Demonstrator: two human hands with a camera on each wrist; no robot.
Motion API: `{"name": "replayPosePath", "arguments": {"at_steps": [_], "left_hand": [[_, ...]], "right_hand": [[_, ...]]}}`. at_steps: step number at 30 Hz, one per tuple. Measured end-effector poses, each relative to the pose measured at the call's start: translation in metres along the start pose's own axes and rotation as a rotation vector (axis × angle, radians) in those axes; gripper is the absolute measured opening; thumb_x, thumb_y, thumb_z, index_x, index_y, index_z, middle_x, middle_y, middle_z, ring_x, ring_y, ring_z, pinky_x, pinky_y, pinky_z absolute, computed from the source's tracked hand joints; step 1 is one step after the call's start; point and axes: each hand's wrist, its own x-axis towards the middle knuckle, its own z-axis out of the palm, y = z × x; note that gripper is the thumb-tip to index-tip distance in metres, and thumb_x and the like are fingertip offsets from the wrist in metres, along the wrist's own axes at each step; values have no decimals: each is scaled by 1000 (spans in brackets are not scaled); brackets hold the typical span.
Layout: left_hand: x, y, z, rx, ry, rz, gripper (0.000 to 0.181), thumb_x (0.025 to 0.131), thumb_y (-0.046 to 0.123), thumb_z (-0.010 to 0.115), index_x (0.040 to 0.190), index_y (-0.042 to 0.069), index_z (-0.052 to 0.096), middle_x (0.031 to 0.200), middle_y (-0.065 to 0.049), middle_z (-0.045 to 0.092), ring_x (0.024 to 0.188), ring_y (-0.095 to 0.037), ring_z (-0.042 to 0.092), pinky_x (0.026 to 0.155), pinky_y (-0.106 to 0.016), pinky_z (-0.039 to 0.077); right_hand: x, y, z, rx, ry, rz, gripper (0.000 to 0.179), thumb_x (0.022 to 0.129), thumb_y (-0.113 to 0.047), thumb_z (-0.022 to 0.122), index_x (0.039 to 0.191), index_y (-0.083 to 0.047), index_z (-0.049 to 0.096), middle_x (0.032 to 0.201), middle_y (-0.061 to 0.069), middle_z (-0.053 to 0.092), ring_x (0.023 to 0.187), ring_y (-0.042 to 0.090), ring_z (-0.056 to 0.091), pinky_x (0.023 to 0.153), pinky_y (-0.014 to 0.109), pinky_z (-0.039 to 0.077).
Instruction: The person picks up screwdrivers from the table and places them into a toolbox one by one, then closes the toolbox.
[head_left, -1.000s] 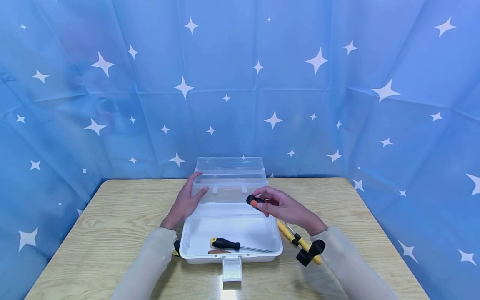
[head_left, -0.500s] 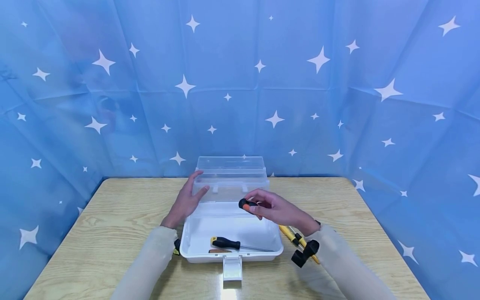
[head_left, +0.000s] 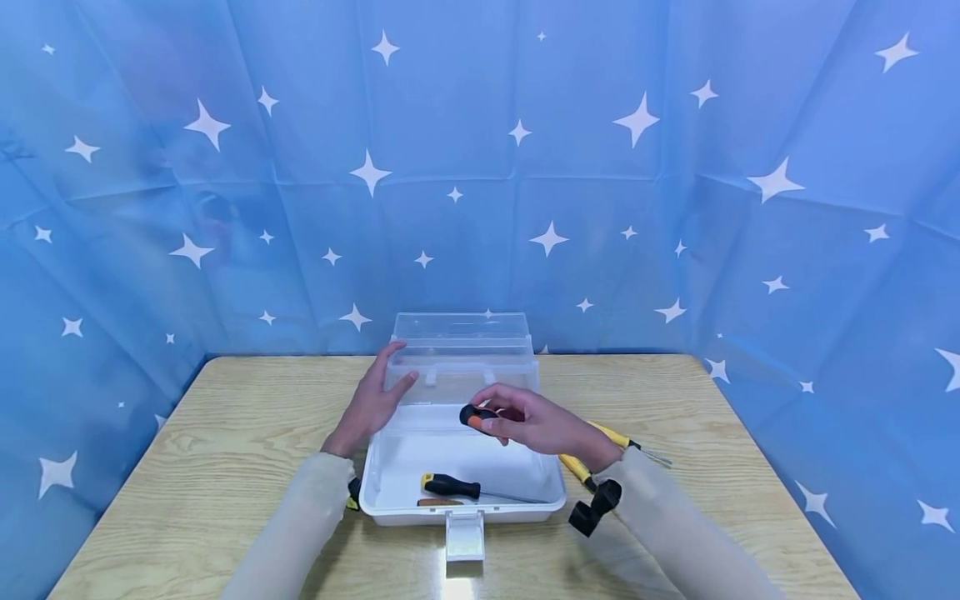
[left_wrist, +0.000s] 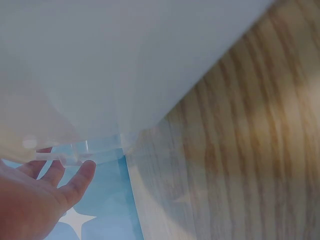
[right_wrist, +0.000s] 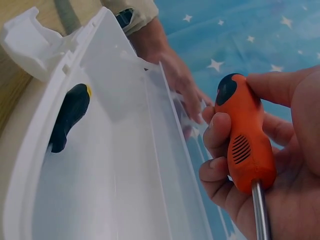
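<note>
A white toolbox (head_left: 390,467) stands with its clear lid (head_left: 465,385) raised at the back. My left hand (head_left: 367,408) holds the lid's left edge, thumb in front and fingers behind; the left wrist view shows these fingers (left_wrist: 75,182) at the clear plastic. Over the box, my right hand (head_left: 547,425) grips a screwdriver (right_wrist: 250,135) by its orange and black handle, the metal shaft pointing back past the palm. In the box near the front wall lies a black screwdriver with a yellow end (head_left: 453,486). A small brown piece (head_left: 439,502) lies beside it, partly hidden.
Yellow-handled tools (head_left: 576,471) lie on the wooden table (head_left: 262,442) right of the box, partly under my right forearm. A white latch (head_left: 465,537) hangs from the box front. Something black and yellow (head_left: 353,493) shows by its left side. A blue star-patterned curtain (head_left: 480,208) surrounds the table.
My right hand has moved left and slightly down with the orange screwdriver, from the box's right part toward its middle. More of the yellow tools shows behind the wrist. The left hand stays on the lid.
</note>
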Motion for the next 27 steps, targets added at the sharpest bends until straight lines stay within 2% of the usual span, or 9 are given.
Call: {"name": "replayPosePath", "arguments": {"at_steps": [9,14,19,24,27], "left_hand": [[1,0,1,4,6,-15,65,99,53,52,154,30,27,165,-5,20,151,-33,18,116,-64,23],[1,2,2,11,7,-16,64,99,52,52,154,30,27,164,-6,22,151,-33,19,116,-63,24],[2,2,2,21,11,-14,64,100,51,52,154,29,27,164,-6,22,150,-34,20,115,-64,23],[2,1,2,10,10,-16,63,100,50,53,154,30,27,164,-6,21,150,-34,21,114,-65,24],[2,1,1,2,8,-17,63,100,49,54,154,31,27,164,-6,22,149,-35,22,114,-66,25]], "right_hand": [[11,-4,11,-23,-31,-7,29,104,-17,53,132,-11,53,101,10,63,76,21,58,65,26,47],[17,-6,19,-11,-57,4,28,103,-16,54,131,-12,53,92,5,62,75,26,58,68,29,49],[22,-8,27,-7,-81,17,28,103,-18,54,131,-13,53,88,3,61,75,28,57,68,25,45],[27,-8,34,-19,-95,47,27,103,-20,55,130,-17,54,96,2,63,74,19,59,69,25,48],[30,-9,38,-14,-111,47,27,103,-20,55,129,-16,54,104,2,65,74,18,59,71,34,53]]}}
